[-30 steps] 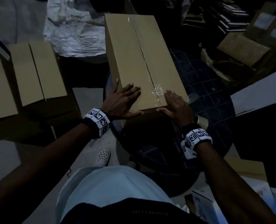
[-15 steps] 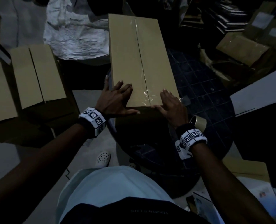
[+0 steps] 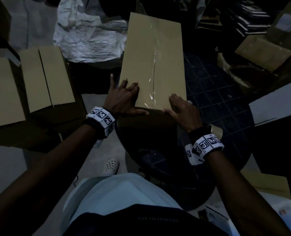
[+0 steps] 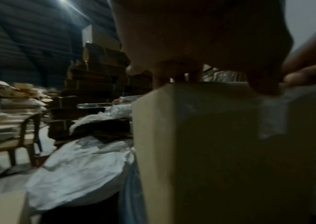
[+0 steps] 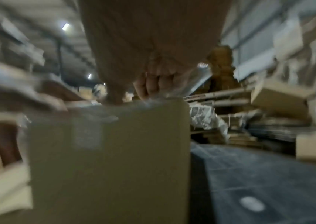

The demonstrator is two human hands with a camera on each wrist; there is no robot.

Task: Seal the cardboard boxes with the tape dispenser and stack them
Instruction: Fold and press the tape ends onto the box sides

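A long cardboard box (image 3: 151,62) lies on a dark round table (image 3: 218,92), with clear tape along its top seam and down the near face (image 4: 272,118). My left hand (image 3: 126,94) rests on the box's near left corner, fingers spread flat on top and thumb along the near edge. My right hand (image 3: 178,106) presses the near right corner, thumb on the same edge. The left wrist view shows the box's near face (image 4: 220,151) under my fingers; the right wrist view (image 5: 114,159) is blurred. A tape roll (image 3: 216,131) lies on the table beside my right wrist.
Two more boxes (image 3: 44,75) (image 3: 1,92) with closed flaps stand at the left. A crumpled white sack (image 3: 90,36) lies behind them. Flat cardboard (image 3: 264,51) is piled at the right. A wooden chair (image 4: 18,136) and stacked cartons stand farther off.
The box has turned on the table: its far end swung right, so the seam now runs almost straight away from me. Both hands stayed on its near end.
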